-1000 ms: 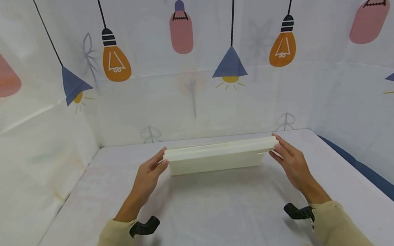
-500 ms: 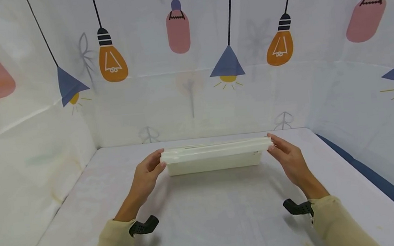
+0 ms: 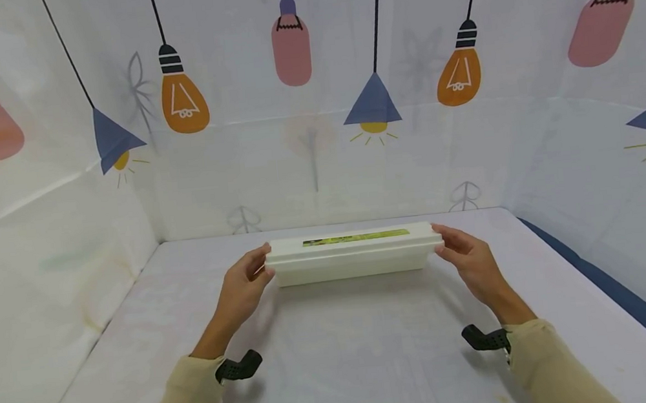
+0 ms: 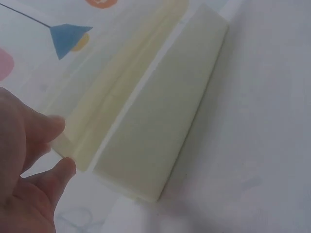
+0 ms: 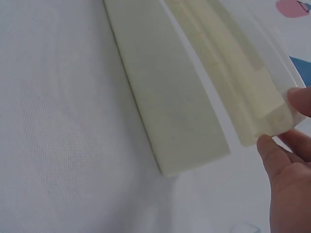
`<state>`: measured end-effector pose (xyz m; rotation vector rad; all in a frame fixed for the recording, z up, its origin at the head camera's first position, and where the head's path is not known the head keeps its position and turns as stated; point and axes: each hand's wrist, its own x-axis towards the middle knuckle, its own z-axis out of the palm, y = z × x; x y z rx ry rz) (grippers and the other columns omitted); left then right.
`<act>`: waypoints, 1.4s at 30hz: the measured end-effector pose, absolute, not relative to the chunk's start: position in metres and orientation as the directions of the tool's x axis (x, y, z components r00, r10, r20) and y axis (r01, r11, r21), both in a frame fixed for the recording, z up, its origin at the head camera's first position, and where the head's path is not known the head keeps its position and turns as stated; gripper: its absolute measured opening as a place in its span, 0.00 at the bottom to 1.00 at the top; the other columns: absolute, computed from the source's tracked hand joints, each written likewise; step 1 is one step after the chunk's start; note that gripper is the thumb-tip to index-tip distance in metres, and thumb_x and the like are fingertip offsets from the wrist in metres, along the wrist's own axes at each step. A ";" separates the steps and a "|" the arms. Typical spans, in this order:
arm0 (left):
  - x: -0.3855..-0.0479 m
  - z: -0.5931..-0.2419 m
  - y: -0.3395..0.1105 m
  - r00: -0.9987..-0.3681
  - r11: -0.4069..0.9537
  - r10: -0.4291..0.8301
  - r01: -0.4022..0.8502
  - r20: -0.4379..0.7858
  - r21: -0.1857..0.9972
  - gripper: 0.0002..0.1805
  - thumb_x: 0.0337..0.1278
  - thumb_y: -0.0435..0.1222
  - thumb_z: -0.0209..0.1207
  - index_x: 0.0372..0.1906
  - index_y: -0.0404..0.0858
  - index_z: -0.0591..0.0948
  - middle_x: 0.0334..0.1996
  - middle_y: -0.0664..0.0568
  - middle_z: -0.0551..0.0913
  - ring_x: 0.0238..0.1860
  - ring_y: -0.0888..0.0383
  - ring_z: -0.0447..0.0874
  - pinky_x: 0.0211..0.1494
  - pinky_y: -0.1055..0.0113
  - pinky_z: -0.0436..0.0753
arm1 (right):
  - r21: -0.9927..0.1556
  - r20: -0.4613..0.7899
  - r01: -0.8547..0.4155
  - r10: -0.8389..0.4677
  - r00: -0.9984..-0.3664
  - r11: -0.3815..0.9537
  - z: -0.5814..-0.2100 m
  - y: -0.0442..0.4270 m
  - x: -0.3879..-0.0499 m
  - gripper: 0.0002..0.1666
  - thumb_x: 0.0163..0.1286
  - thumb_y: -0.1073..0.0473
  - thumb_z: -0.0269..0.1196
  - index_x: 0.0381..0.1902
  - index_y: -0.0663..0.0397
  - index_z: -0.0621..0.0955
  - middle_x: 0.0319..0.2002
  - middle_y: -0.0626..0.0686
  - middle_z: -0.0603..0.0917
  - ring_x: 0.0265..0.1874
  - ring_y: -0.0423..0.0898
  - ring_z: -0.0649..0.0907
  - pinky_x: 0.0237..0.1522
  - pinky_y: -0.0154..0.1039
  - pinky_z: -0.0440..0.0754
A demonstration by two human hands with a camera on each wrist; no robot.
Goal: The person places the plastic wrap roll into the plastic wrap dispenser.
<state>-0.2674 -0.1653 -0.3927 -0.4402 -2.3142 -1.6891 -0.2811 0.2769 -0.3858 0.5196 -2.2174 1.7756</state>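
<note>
A long cream-white box (image 3: 349, 268) lies crosswise on the table toward its back edge. Over it is a matching lid (image 3: 281, 249) with a narrow yellow-green label (image 3: 356, 238) along its top. My left hand (image 3: 242, 291) grips the lid's left end between thumb and fingers. At the other end, my right hand (image 3: 477, 266) pinches it the same way. Both wrist views look at the lid (image 4: 114, 82) from below, its inner side showing and a gap between it and the box body (image 5: 165, 92). The inside of the box is hidden.
A white-covered table (image 3: 367, 353) extends around the box. White sheets printed with hanging lamps form the back wall (image 3: 331, 168) and both sides. A dark blue strip (image 3: 618, 290) shows along the right table edge. Each wrist carries a black camera mount (image 3: 239, 366).
The lid has tipped so that its labelled top now shows to the head camera, where earlier mostly its front edge did. Its right end and my right hand have shifted slightly left.
</note>
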 end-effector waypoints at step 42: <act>-0.289 -0.408 -0.155 -0.900 0.396 0.010 0.404 0.436 0.825 0.21 0.60 0.21 0.64 0.59 0.30 0.81 0.68 0.48 0.72 0.67 0.52 0.72 0.60 0.69 0.77 | -0.915 0.338 -0.329 -0.004 -0.941 0.232 -0.406 0.268 -0.315 0.24 0.70 0.74 0.61 0.62 0.74 0.73 0.72 0.62 0.68 0.71 0.57 0.67 0.60 0.26 0.71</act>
